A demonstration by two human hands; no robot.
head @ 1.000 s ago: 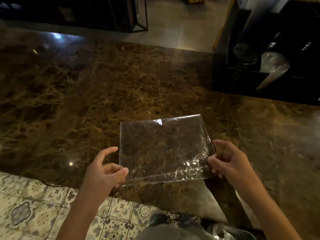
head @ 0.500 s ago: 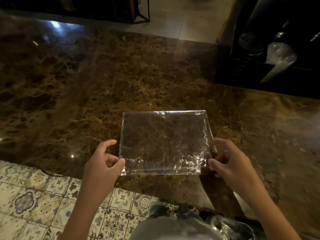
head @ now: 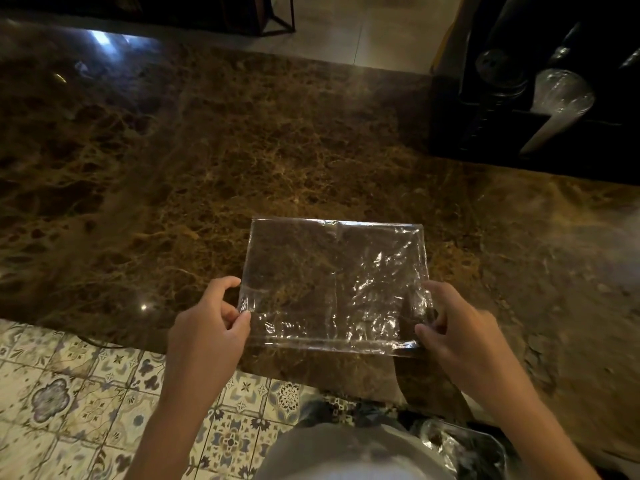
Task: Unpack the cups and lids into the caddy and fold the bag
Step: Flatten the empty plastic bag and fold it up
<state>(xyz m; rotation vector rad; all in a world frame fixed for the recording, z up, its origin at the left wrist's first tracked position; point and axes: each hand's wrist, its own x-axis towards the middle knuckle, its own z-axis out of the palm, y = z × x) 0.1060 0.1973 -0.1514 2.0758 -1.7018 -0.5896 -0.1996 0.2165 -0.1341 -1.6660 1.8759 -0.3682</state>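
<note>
The clear plastic bag [head: 336, 285] lies flat as a folded rectangle on the brown marble counter [head: 207, 161], close to the counter's near edge and a little right of centre. Its far edge is straight and even; a faint vertical crease runs down its middle, and the right half is more crinkled and catches the light.

The left hand [head: 207, 327] pinches the bag's near-left corner between thumb and fingers. The right hand [head: 460, 334] grasps the near-right corner in the same way, thumb on top, fingers curled at the edge. Both forearms reach in from the near side.

Far right on the counter stands the black caddy [head: 450, 126], well apart from the bag. Inside it a stack of clear cups [head: 554, 102] leans, and to its left is a dark round stack that looks like lids [head: 495, 69]; the caddy's interior is too dark to tell its compartments apart.

The stretch of counter between bag and caddy is bare marble. Past the far edge of the counter is a pale tiled floor [head: 363, 36] and dark furniture legs. Below the near edge on the left is patterned floor tile [head: 86, 403]. At the bottom right, below the counter edge, lies some crumpled clear plastic [head: 460, 445].
</note>
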